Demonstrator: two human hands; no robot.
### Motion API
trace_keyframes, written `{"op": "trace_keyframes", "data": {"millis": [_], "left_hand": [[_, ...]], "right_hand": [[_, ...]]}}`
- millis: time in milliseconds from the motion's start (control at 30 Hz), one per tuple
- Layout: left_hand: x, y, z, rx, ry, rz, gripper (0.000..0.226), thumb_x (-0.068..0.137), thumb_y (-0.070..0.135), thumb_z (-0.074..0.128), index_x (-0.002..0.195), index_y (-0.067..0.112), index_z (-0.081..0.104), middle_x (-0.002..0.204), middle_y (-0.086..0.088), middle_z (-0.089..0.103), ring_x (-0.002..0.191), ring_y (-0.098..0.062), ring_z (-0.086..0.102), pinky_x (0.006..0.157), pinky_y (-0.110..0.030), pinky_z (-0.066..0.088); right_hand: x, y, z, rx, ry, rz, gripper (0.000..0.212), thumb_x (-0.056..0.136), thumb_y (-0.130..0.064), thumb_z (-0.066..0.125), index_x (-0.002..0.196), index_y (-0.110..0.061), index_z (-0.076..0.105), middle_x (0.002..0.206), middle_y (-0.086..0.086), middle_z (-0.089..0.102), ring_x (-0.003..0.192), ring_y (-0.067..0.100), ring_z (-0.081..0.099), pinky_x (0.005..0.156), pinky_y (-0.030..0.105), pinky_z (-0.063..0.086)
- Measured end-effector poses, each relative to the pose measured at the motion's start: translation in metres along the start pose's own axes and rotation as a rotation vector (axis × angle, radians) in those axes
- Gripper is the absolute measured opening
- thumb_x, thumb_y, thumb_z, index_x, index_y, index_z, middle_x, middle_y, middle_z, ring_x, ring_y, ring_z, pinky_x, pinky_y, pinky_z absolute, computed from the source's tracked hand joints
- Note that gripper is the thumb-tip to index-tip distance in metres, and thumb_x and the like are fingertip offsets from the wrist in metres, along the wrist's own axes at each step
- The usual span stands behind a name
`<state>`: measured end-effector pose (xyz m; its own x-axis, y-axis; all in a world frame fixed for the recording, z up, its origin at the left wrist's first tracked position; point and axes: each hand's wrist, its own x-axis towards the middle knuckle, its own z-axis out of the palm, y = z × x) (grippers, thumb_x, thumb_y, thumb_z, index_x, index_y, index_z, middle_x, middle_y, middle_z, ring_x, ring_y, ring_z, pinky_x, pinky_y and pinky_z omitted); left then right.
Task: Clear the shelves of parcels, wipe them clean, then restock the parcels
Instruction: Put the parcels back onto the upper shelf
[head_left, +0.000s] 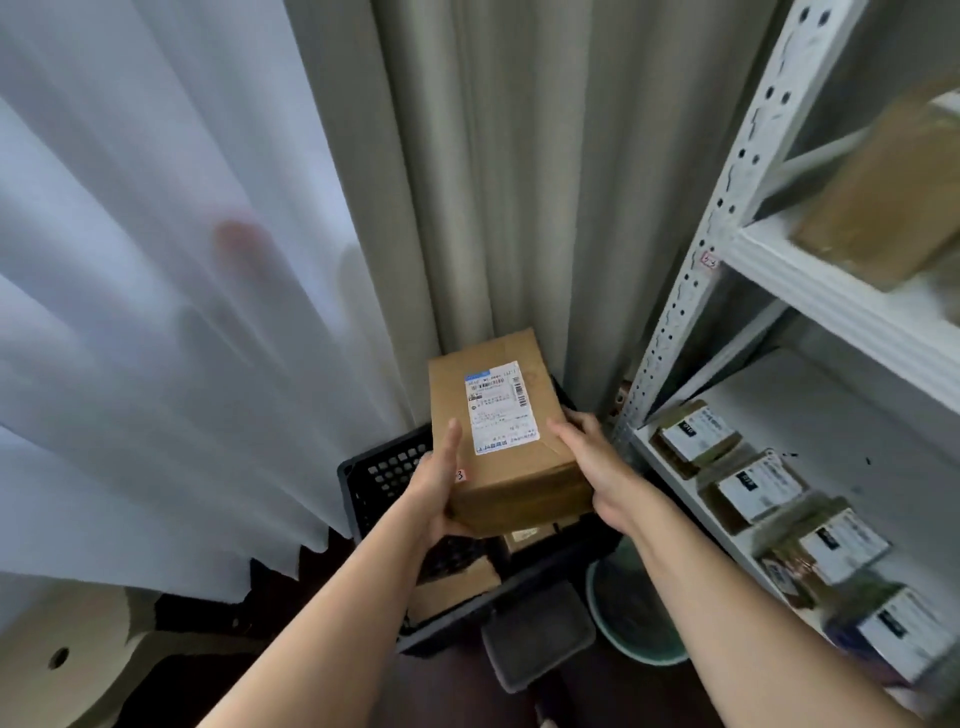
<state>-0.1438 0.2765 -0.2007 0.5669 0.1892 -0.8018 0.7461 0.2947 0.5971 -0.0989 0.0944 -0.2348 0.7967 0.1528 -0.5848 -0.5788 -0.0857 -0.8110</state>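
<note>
— What can't you make out?
— The parcel (506, 431) hides most of the black crate (384, 478) beneath it, and the print on its label is too small to read.
— And the shelf?
— The upper box (888, 197) is blurred and cut off by the right edge; the row of parcels (753, 483) below smears toward the corner.

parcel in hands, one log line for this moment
hands: left and right grip cardboard parcel | above black crate | shelf right, stocked
</note>
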Motion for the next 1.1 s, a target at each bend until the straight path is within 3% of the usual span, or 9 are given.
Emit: {"op": "trace_keyframes", "data": {"millis": [167,333,433,600,700,800,933,1033,1100], "left_hand": [[-0.06,-0.013,-0.012,0.074,-0.059,0.151,0.05,0.093,0.065,0.038,0.122,0.025,0.048,0.105,0.0,0.061,0.095,-0.023,0.06,0.064,-0.046,0.055],[-0.12,-0.019,-0.021,0.13,-0.097,0.304,0.044,0.096,0.062,0.035,0.12,0.029,0.051,0.105,0.002,0.065,0.089,-0.018,0.063,0.057,-0.034,0.054],[-0.15,-0.014,-0.015,0.182,-0.117,0.461,0.038,0.096,0.059,0.04,0.111,0.028,0.057,0.096,0.005,0.07,0.078,-0.013,0.066,0.05,-0.022,0.05],[-0.192,-0.009,0.006,0.167,-0.272,0.537,0.048,0.092,0.066,0.042,0.117,0.03,0.06,0.105,0.003,0.074,0.089,-0.02,0.07,0.07,-0.036,0.059],[-0.213,-0.016,0.023,0.147,-0.354,0.523,0.055,0.09,0.07,0.039,0.122,0.031,0.06,0.11,0.002,0.073,0.105,-0.025,0.067,0.092,-0.049,0.052],[-0.237,-0.019,0.048,0.157,-0.364,0.559,0.054,0.091,0.07,0.037,0.118,0.031,0.063,0.104,0.004,0.074,0.089,-0.018,0.068,0.075,-0.035,0.052],[-0.271,-0.025,0.093,0.193,-0.403,0.56,0.054,0.09,0.07,0.04,0.116,0.028,0.064,0.101,0.003,0.075,0.092,-0.019,0.07,0.076,-0.04,0.057],[-0.297,-0.036,0.142,0.216,-0.45,0.544,0.053,0.09,0.068,0.044,0.113,0.025,0.066,0.093,0.002,0.076,0.078,-0.018,0.07,0.068,-0.039,0.058],[-0.317,-0.049,0.179,0.228,-0.483,0.53,0.049,0.09,0.065,0.047,0.111,0.025,0.065,0.091,0.0,0.075,0.078,-0.019,0.071,0.066,-0.04,0.057]], "right_hand": [[-0.069,0.004,0.002,0.079,0.017,-0.113,0.045,0.095,-0.044,0.058,0.13,-0.03,0.034,0.116,0.002,0.06,0.103,0.018,0.06,0.08,0.036,0.052],[-0.135,0.007,0.009,0.046,0.068,-0.195,0.061,0.085,-0.063,0.063,0.135,-0.05,0.032,0.132,-0.003,0.054,0.121,0.02,0.054,0.106,0.048,0.043],[-0.172,0.0,-0.001,0.075,0.05,-0.256,0.064,0.083,-0.066,0.062,0.141,-0.051,0.039,0.135,-0.006,0.058,0.125,0.018,0.054,0.108,0.046,0.042],[-0.231,-0.015,-0.033,0.176,0.093,-0.419,0.093,0.068,-0.066,0.073,0.147,-0.044,0.031,0.136,-0.007,0.058,0.123,0.016,0.056,0.109,0.048,0.042],[-0.263,-0.027,-0.052,0.191,0.147,-0.483,0.086,0.077,-0.059,0.071,0.148,-0.037,0.027,0.136,-0.001,0.053,0.118,0.013,0.056,0.098,0.037,0.05],[-0.293,-0.034,-0.077,0.166,0.186,-0.541,0.08,0.078,-0.06,0.066,0.144,-0.038,0.027,0.135,-0.003,0.05,0.114,0.01,0.055,0.087,0.027,0.051],[-0.335,-0.031,-0.119,0.113,0.341,-0.606,0.079,0.054,-0.087,0.068,0.123,-0.062,0.038,0.138,-0.001,0.048,0.124,0.019,0.051,0.106,0.046,0.044],[-0.375,-0.025,-0.16,0.116,0.464,-0.638,0.073,0.07,-0.076,0.066,0.132,-0.052,0.036,0.131,-0.005,0.044,0.117,0.013,0.049,0.101,0.036,0.044],[-0.401,-0.018,-0.195,0.111,0.557,-0.632,0.083,0.068,-0.078,0.064,0.138,-0.049,0.032,0.138,-0.005,0.035,0.123,0.017,0.042,0.107,0.044,0.039]]}}
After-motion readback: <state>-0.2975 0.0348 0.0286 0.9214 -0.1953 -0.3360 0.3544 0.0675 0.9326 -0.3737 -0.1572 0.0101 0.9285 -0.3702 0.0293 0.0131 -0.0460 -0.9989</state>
